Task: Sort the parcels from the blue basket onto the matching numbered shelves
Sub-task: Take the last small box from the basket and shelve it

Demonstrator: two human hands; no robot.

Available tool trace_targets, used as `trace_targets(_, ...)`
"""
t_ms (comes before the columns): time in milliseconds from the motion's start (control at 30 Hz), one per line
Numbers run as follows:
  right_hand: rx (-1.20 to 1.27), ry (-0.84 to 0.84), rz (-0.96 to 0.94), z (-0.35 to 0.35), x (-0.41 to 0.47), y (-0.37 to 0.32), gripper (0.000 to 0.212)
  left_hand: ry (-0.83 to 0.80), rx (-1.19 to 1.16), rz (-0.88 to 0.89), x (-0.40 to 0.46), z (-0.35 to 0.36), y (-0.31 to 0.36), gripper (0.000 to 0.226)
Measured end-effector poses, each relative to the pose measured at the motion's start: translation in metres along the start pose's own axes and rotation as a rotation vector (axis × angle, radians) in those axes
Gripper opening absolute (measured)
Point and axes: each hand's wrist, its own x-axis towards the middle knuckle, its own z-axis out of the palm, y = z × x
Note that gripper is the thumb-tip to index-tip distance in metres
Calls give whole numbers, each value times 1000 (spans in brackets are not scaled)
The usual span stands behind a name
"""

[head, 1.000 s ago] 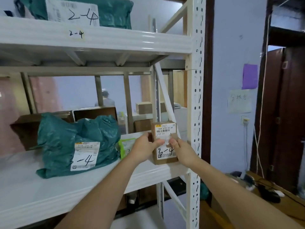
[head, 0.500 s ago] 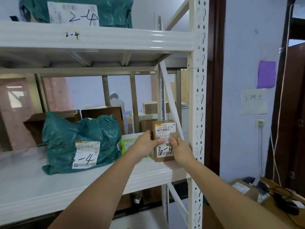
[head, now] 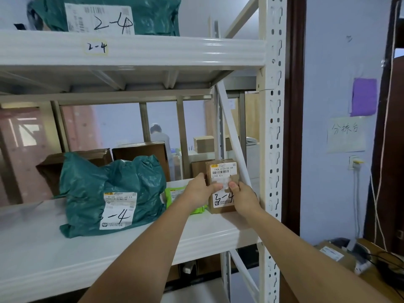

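A small brown cardboard box [head: 223, 171] with a white label marked 3-4 stands upright at the right end of the white middle shelf [head: 207, 235]. My left hand [head: 197, 191] grips its left side, thumb across the label. My right hand [head: 246, 199] grips its right side, thumb on the front. A teal plastic parcel [head: 109, 193] marked 3-4 lies on the same shelf to the left. A light green packet [head: 175, 194] lies between that parcel and the box. The blue basket is out of view.
The upper shelf [head: 153, 51] is tagged 2-4 and carries a teal parcel [head: 109, 16] marked 2-4. Brown boxes [head: 140, 153] stand at the back of the middle shelf. The white perforated upright [head: 273, 127] stands right of the box. A desk with cables [head: 371, 265] is at lower right.
Both hands have pushed the small box a little further in on the shelf, next to the upright. My view has shifted slightly right.
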Motion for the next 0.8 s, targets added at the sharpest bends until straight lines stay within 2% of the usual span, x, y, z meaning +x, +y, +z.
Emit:
trace_targets(633, 75, -45, 68, 13, 34, 6, 21, 49, -62, -5, 34, 1, -26, 42)
trace_targets(800, 95, -69, 106, 13, 37, 8, 25, 48, -20, -14, 35, 2, -27, 45)
